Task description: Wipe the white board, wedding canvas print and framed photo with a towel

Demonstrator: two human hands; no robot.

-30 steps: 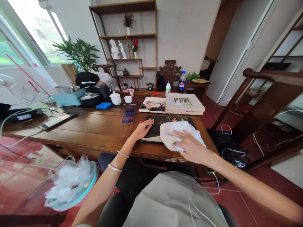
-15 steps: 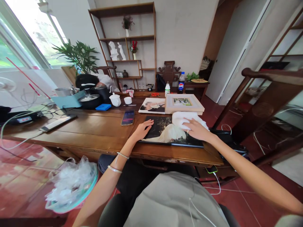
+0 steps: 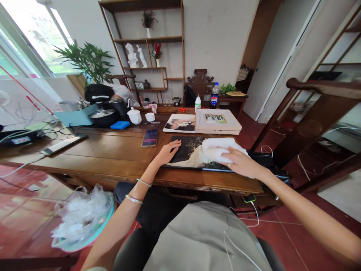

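A dark photo panel (image 3: pixel 186 146) showing a pale, flowing gown lies flat near the table's front edge. On its left end rests my left hand (image 3: pixel 167 152), fingers stretched out and holding nothing. My right hand (image 3: pixel 241 162) presses a bunched white cloth (image 3: pixel 216 147) onto the panel's right part and grips it; the cloth hides that part of the picture. Just behind the panel are a smaller photo print (image 3: pixel 180 123) and a white picture frame (image 3: pixel 218 119). Left of the panel lies a phone (image 3: pixel 149 137).
The wooden table (image 3: pixel 121 146) also bears a white teapot (image 3: pixel 134 116), a cup (image 3: pixel 150 117), a blue box (image 3: pixel 120 125), scissors (image 3: pixel 184 110) and a cola bottle (image 3: pixel 214 96). A wooden chair (image 3: pixel 313 124) stands at right. A basket of plastic bags (image 3: pixel 84 218) sits on the floor at left.
My right hand has slid the cloth slightly toward me over the panel's right part. My left hand stays on the panel's left end. The whole view has shifted slightly.
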